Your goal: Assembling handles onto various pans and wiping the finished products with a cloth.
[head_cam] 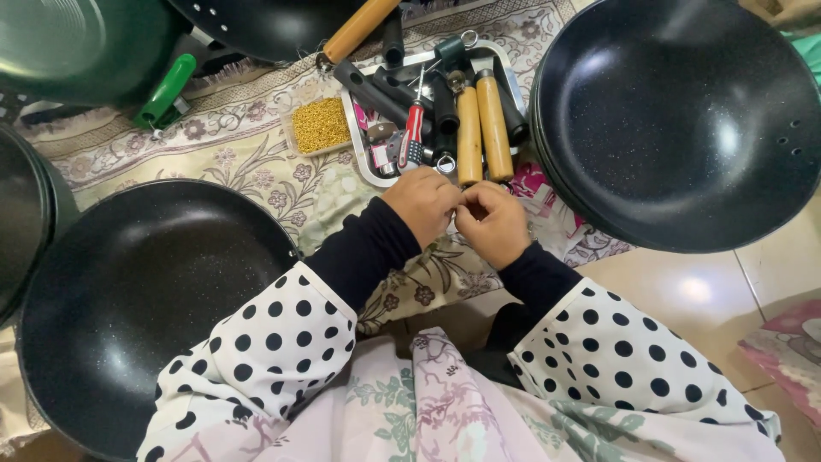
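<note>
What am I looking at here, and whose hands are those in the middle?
The camera sits on a person's head and looks down, so you see that person's own two arms in dotted sleeves. The left hand and right hand are pressed together, pinching something too tiny to make out. Just beyond them is a metal tray holding wooden handles, black handles and a red screwdriver. Beside the tray is a little box of golden screws. Everything rests on a flowery cloth on the floor. A big black pan lies at the left, and a stack of black pans at the right.
</note>
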